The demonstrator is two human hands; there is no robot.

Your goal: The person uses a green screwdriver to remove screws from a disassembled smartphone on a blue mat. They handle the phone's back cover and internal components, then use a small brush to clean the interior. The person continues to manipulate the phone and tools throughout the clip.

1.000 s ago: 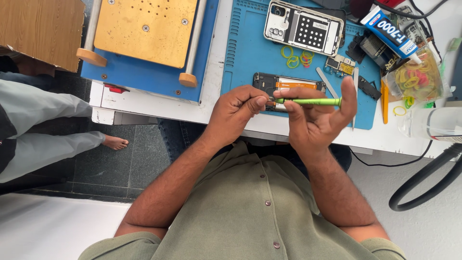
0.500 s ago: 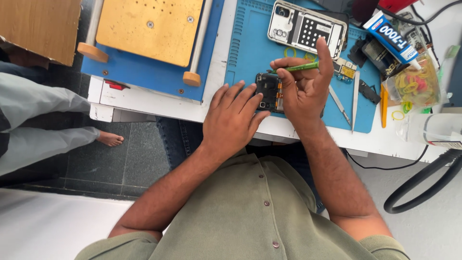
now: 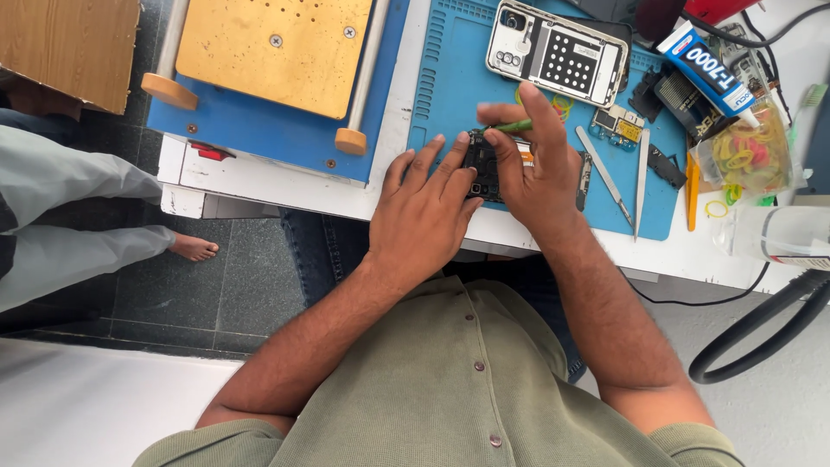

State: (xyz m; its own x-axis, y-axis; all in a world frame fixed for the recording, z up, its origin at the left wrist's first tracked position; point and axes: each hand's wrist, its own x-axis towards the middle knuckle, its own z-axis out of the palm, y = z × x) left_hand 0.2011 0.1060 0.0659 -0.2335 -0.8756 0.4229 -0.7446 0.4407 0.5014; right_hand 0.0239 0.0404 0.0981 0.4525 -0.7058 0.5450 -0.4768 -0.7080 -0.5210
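My right hand (image 3: pixel 534 164) grips a thin green tool (image 3: pixel 512 126), its tip pointing down at a small dark circuit board (image 3: pixel 482 164) on the blue work mat (image 3: pixel 450 86). My left hand (image 3: pixel 424 203) lies flat with fingers spread, its fingertips pressing on the board's left edge. Most of the board is hidden under my two hands. A phone with its back cover off (image 3: pixel 555 54) lies further up the mat, just beyond my right fingers.
Metal tweezers (image 3: pixel 640 182) and a spudger (image 3: pixel 603 175) lie right of my hands. A glue tube box (image 3: pixel 707 67), a bag of coloured rubber bands (image 3: pixel 750 156) and a yellow-topped machine (image 3: pixel 272 52) stand on the bench. Another person's bare foot (image 3: pixel 192 248) is at left.
Both hands moved from the bench edge up onto the mat. The green tool turned from level to tip-down over the board, and my left hand settled flat against it.
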